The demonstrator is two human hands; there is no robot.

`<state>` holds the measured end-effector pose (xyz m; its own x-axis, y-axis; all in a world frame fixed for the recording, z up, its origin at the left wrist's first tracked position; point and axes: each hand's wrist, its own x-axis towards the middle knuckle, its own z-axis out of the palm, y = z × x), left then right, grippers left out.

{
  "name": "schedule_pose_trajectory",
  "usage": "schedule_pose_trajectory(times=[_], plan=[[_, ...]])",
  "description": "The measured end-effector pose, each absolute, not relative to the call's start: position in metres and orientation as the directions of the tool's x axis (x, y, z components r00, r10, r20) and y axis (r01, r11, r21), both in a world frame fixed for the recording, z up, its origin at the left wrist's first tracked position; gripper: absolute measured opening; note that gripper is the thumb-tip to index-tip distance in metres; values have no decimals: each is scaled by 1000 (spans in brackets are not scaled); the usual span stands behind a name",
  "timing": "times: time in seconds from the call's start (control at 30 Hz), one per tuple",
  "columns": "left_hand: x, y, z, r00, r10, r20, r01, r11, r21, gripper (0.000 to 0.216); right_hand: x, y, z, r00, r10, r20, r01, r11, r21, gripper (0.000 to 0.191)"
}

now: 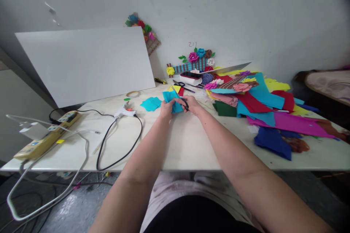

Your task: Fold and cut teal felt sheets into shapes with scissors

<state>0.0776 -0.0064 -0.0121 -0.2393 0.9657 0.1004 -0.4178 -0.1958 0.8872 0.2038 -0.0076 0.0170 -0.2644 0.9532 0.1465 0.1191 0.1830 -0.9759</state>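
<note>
My left hand point(166, 109) is closed on a folded turquoise paper piece point(171, 99), held just above the white table point(186, 142). Beside it, my right hand point(191, 104) grips black-handled scissors point(183, 102), whose blades reach into the turquoise piece. Both hands meet at the middle of the table. A separate stack of cut turquoise pieces point(151, 103) lies on the table just left of my left hand.
A heap of coloured sheets point(262, 109) covers the right side. A white glue gun point(125, 111) with a black cord, a yellow power strip point(46, 134), a tape roll point(133, 94) and a leaning white board point(87, 65) stand left. Paper flower crafts point(197, 62) line the wall.
</note>
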Motion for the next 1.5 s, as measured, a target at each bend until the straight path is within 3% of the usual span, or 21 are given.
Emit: schedule_pose_trajectory(times=[0.57,0.7,0.8,0.9,1.1,1.27,1.5], plan=[[76,-5,-13,-249,965,79,-414,-179,892,37,205,-8,19,-168,980,107,80,122,-989,31],[74,0,-17,-248,965,79,-386,-173,906,39,208,-4,18,-55,990,132,83,136,-987,32],[74,3,-19,-274,958,81,-355,-179,918,38,213,2,16,82,988,130,225,109,-968,33],[73,5,-19,-289,955,73,-333,-172,927,36,220,7,14,187,972,145,478,39,-877,37],[69,6,-19,-320,945,68,-325,-177,929,35,225,3,20,205,949,239,853,-53,-520,45],[69,-2,-12,-342,937,77,-361,-206,909,34,226,1,20,143,973,180,935,-73,-347,46],[70,-7,-3,-415,909,25,-433,-221,874,29,223,-1,19,83,984,159,973,-46,-228,36]])
